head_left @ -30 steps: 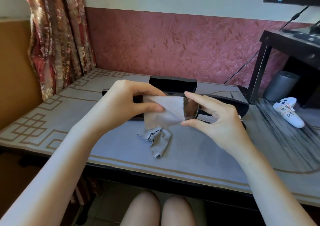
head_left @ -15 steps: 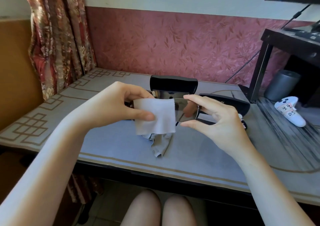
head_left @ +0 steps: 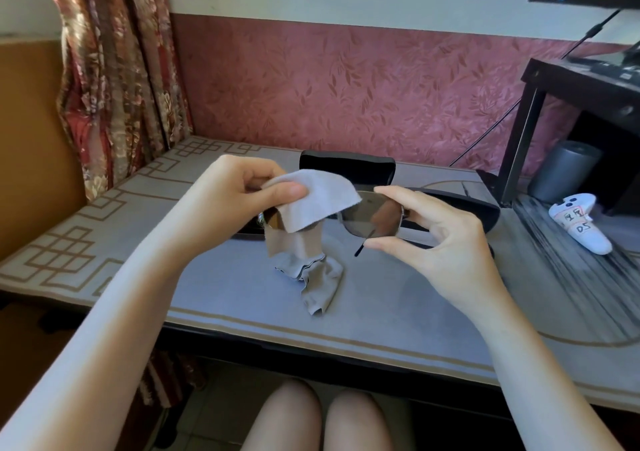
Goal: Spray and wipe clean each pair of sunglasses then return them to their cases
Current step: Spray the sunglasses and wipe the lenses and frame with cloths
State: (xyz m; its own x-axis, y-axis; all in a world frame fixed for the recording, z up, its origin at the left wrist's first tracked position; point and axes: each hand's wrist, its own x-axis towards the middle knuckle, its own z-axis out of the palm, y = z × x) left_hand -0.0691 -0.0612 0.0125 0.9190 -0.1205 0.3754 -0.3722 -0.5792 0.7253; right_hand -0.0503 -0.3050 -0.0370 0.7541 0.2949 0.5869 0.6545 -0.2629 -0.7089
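- Two hands are up over the table [head_left: 214, 298], and one pair of sunglasses [head_left: 375, 217] is held between them, clear of the table top.
- The long axis of the sunglasses runs from hand to hand, about level. The lens fronts face back toward the person.
- A thin dark temple tip sticks out under the lens next to the right hand, slanting down toward the left hand.
- The left hand [head_left: 235, 201] has its thumb and curled fingers pinching a grey cloth [head_left: 311, 198] over the lens at its end. Only a sliver of that lens shows below the cloth.
- The right hand [head_left: 446, 243] pinches the other end of the frame, forefinger on the top edge and thumb on the bottom edge. Its other fingers are loosely curled behind.
- There are two grey cloths. The second, a crumpled cloth [head_left: 320, 277], lies on the table below and between the hands.
- There are two black cases. The open case [head_left: 346, 170] stands just beyond the left hand's fingertips with its lid upright. The second case [head_left: 485, 211] lies beyond the right hand and is partly hidden by it.
- One white controller [head_left: 578, 229] lies well out to the right of the right hand, with one grey cylinder [head_left: 561, 170] beyond it.
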